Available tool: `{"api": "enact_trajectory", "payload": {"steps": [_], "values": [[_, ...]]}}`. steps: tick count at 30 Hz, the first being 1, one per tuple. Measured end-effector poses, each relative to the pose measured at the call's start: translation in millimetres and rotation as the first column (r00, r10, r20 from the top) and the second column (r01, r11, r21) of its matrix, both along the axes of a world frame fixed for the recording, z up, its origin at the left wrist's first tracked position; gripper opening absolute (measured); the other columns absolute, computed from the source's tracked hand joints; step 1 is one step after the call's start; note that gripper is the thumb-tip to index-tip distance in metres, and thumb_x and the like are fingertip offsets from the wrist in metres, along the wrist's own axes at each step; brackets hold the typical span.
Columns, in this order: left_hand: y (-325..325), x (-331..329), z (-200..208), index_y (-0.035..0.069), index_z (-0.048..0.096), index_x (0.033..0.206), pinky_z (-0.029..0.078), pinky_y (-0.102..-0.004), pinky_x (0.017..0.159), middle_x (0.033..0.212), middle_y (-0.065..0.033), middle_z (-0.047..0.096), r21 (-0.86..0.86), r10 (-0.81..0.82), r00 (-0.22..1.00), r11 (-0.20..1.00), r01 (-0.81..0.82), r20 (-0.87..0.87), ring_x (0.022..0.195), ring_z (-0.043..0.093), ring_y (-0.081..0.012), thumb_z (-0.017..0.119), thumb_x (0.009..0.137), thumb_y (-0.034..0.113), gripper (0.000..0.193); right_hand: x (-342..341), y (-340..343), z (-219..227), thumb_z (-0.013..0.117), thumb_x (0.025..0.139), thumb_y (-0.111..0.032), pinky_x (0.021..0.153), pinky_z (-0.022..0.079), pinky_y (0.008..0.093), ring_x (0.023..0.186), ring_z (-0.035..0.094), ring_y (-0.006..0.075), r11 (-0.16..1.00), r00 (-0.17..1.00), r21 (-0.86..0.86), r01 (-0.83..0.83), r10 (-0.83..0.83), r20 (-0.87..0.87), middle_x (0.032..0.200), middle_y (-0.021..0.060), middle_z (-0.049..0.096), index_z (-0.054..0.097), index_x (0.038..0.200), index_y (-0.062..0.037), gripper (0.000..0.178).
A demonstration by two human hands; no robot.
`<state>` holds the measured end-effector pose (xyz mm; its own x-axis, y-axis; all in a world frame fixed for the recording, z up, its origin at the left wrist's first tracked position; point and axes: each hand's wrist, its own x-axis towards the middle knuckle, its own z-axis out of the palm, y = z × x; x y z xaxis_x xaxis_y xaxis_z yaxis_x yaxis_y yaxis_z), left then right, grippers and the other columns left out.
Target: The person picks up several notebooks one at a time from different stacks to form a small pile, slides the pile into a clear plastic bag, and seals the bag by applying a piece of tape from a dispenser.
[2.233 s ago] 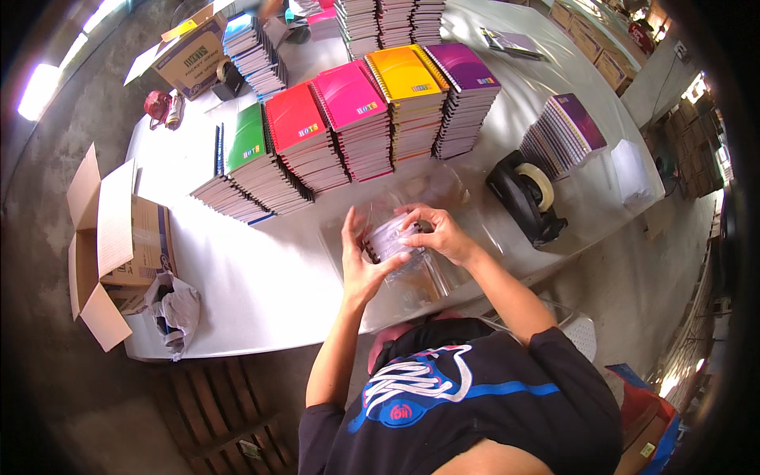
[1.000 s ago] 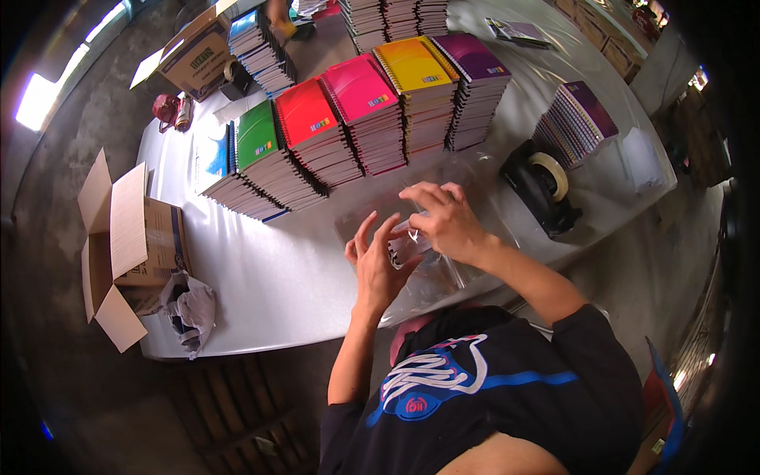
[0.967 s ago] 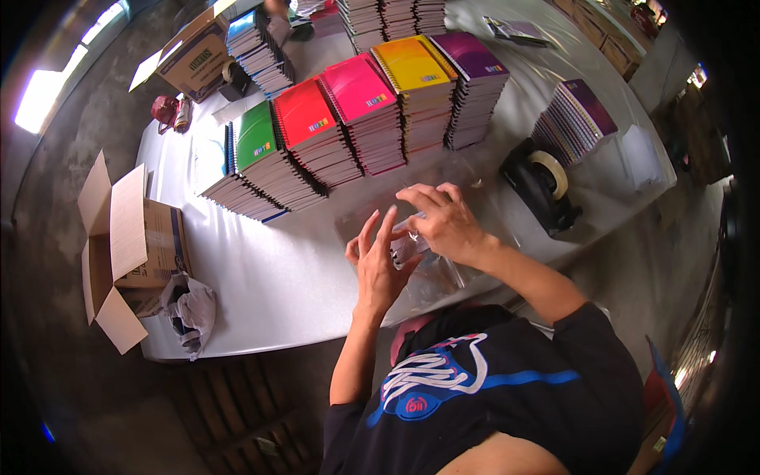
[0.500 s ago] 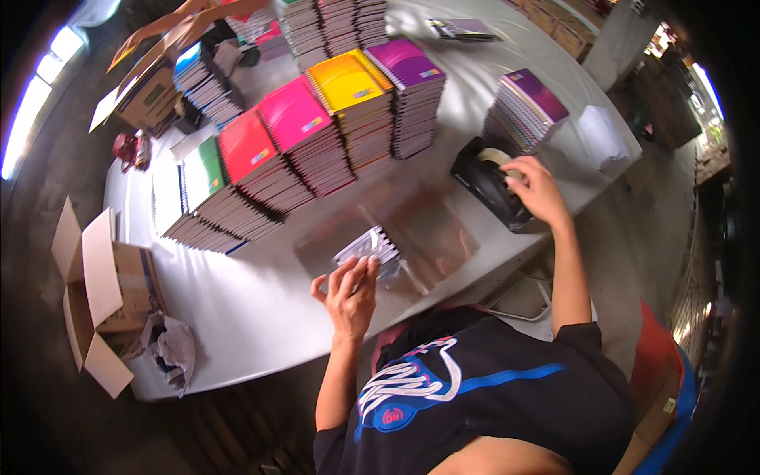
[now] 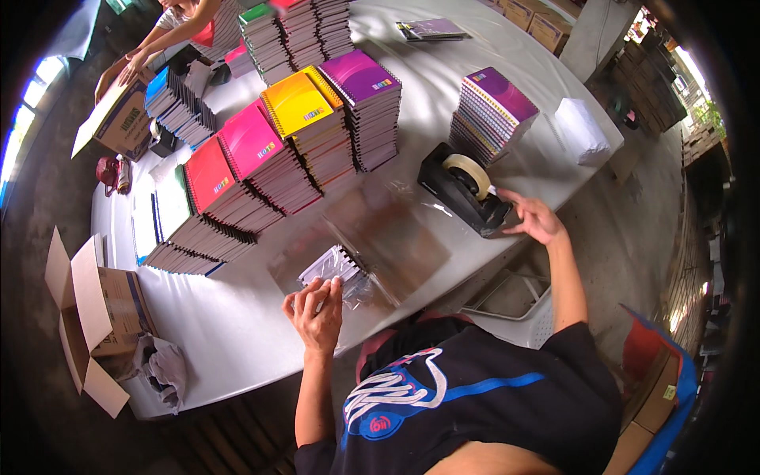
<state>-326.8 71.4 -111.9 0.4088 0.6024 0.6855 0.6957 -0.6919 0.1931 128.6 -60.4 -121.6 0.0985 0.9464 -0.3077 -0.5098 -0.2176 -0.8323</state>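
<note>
A small stack of spiral notebooks or cards in clear plastic [image 5: 326, 263] lies on a clear plastic sheet [image 5: 419, 252] near the table's front edge. My left hand [image 5: 318, 315] is closed on its near edge, fingers bent and fingertips pressed to the plastic. At the right stands a black tape dispenser [image 5: 451, 190] with a roll of tape [image 5: 467, 176] in it. My right hand [image 5: 538, 220] is at the dispenser's near right end, thumb and forefinger apart. The forefinger's tip meets a pale bit beside the roll, perhaps the tape's free end.
Tall stacks of spiral notebooks [image 5: 305, 103] run across the table beyond my hands. A shorter purple-topped stack [image 5: 495, 115] stands behind the dispenser, beside a white paper bundle [image 5: 582, 131]. An opened carton [image 5: 119, 313] is at the left. Another person's arms [image 5: 154, 47] reach over a box at the far left.
My right hand has moved from above the tape roll to the dispenser's near end. My left hand stays on the plastic-wrapped stack. The whole view has shifted slightly.
</note>
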Motion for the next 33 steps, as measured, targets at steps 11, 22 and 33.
{"api": "enact_trajectory", "payload": {"steps": [11, 22, 33], "values": [[0.4, -1.1, -6.3, 0.014, 0.073, 0.083, 0.041, -0.0311, 0.077, 0.085, 0.0039, 0.063, -0.047, -0.048, 0.996, 0.998, 0.052, 0.073, 0.093, 0.062, -0.0146, 0.078, 0.072, 0.009, 0.013, -23.0, -45.3, -39.2, 0.063, 0.084, -0.016, 0.077, 0.047, 0.0356, 0.084, 0.063, 0.0286, 0.891, -0.348, 0.276, 0.36, -0.146, 0.926, 0.091, 0.01, 0.068, 0.07, 0.086, -0.0047, 0.014], [5.2, -6.8, -18.4, 0.009, 0.057, 0.104, 0.044, -0.0341, 0.077, 0.094, -0.0023, 0.065, -0.153, -0.137, 0.942, 0.97, 0.191, 0.307, 0.096, 0.063, -0.0211, 0.077, 0.069, 0.003, 0.041, -282.0, 76.3, 56.9, 0.063, 0.09, -0.029, 0.048, 0.033, 0.0187, 0.052, 0.046, 0.0034, 0.997, 0.976, 0.075, 0.031, -0.047, 0.213, 0.059, -0.0013, 0.055, 0.067, 0.074, -0.0014, 0.032], [9.5, -16.2, -28.3, 0.008, 0.06, 0.109, 0.045, -0.0339, 0.076, 0.097, -0.0077, 0.065, -0.202, -0.175, 0.917, 0.944, 0.26, 0.359, 0.091, 0.063, -0.0212, 0.078, 0.065, 0.004, 0.048, -345.5, 97.7, 23.1, 0.065, 0.088, -0.031, 0.036, 0.029, 0.0211, 0.038, 0.042, 0.0059, 0.979, 0.958, -0.144, 0.144, -0.102, 0.267, 0.048, 0.0013, 0.051, 0.067, 0.067, 0.0004, 0.038]]}}
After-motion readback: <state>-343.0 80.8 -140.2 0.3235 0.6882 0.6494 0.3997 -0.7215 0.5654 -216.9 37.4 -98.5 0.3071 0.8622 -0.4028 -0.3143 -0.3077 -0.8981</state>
